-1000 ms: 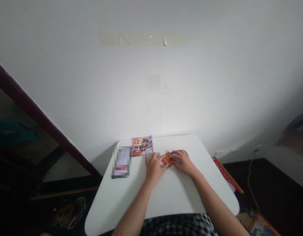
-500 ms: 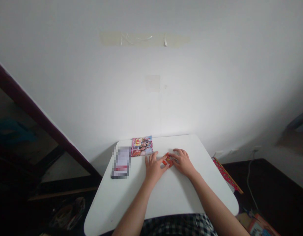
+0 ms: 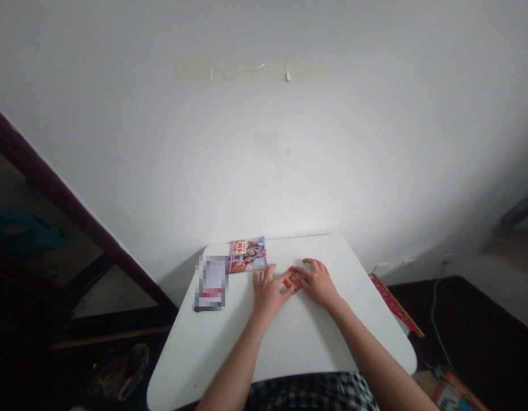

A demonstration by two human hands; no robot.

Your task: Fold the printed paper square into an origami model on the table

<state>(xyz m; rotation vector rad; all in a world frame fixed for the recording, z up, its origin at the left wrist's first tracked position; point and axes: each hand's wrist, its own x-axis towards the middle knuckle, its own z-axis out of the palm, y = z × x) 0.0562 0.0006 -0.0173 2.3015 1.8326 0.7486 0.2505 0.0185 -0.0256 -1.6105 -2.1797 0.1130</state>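
A small piece of red-orange printed paper point(image 3: 293, 279) lies on the white table point(image 3: 298, 342) between my hands. My left hand point(image 3: 269, 294) has its thumb and index finger at the paper's left side, while its other fingers spread towards the leaflet. From the other side, my right hand point(image 3: 321, 282) pinches the paper's right edge with thumb and index finger, its remaining fingers bent over the tabletop. Parts of the paper are hidden under my fingertips. Beyond my left fingers rests a colourful printed leaflet point(image 3: 248, 255), flat near the back edge.
A phone point(image 3: 211, 282), its screen blurred into blocks, lies at the table's left. The table's back edge meets a white wall point(image 3: 264, 188). A dark red frame point(image 3: 71, 182) leans at far left. A cable point(image 3: 435, 314) runs down to the floor at right.
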